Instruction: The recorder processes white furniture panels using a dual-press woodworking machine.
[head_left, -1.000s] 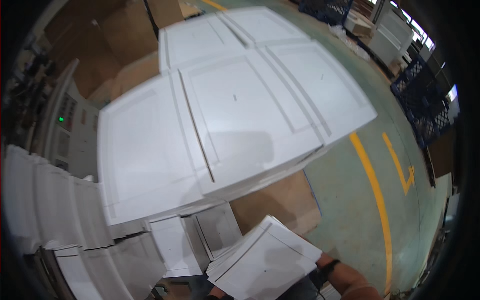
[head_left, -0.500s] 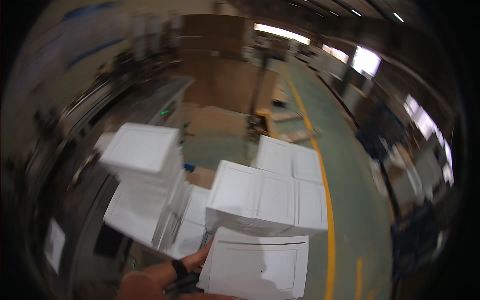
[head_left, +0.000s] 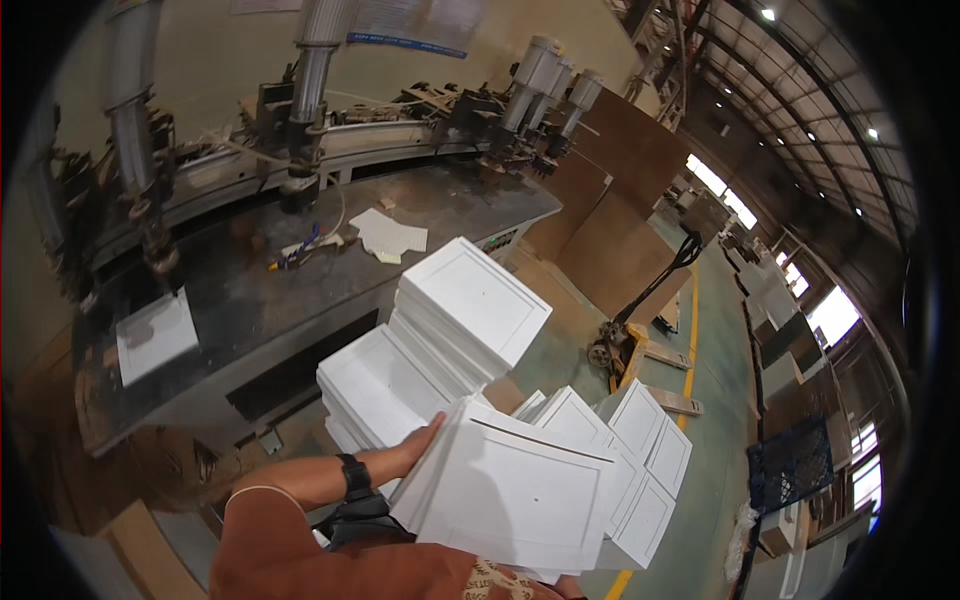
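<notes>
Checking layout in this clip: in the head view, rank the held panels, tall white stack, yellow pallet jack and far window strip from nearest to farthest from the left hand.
From the left hand:
1. Held panels: touching, on its right.
2. Tall white stack: ahead.
3. Yellow pallet jack: farther ahead, right.
4. Far window strip: upper right.

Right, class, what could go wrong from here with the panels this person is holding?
The held panels are unevenly fanned on the side by the left hand, so some might slide out. The tall pile of panels appears close by, so a bump could perhaps topple it. The pallet truck on the floor could be a trip hazard if approached.
</notes>
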